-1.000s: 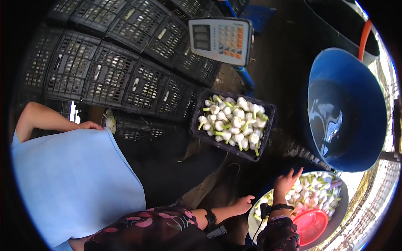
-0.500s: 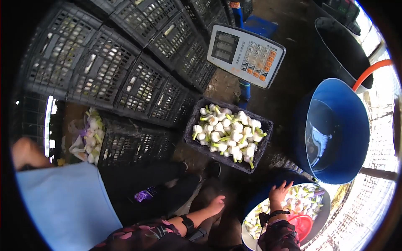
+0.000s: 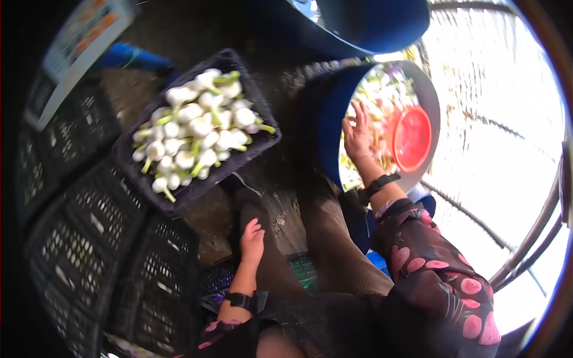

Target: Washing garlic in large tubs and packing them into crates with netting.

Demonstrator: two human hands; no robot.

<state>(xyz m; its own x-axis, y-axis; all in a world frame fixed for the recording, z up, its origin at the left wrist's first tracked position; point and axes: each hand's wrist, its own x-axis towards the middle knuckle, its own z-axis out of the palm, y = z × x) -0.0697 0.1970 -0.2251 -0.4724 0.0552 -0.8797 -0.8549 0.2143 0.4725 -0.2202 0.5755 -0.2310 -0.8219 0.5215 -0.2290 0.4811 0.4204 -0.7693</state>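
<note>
My right hand (image 3: 357,138) reaches over the blue drum (image 3: 325,119) at upper right, its fingers spread and holding nothing. Beneath it the drum is filled with white and pale green garlic pieces (image 3: 382,92), blurred in places. A red plastic bowl (image 3: 412,138) sits in the drum, beside my right wrist. My left hand (image 3: 252,241) hangs over my leg with its fingers loosely apart and nothing in it. Nearest to that hand is a dark crate (image 3: 197,192) on the left, heaped with whole garlic bulbs (image 3: 200,125) with short green stems.
Black slatted crates (image 3: 83,250) are stacked along the left. A scale with a keypad (image 3: 83,48) and its blue post (image 3: 134,58) stand at upper left. Another blue tub (image 3: 388,24) stands beyond the drum. Bright mesh (image 3: 477,119) lines the right side.
The view has swung right and down, so the crate and scale now lie farther left. The person in light blue is out of view. Both my hands stay empty.
</note>
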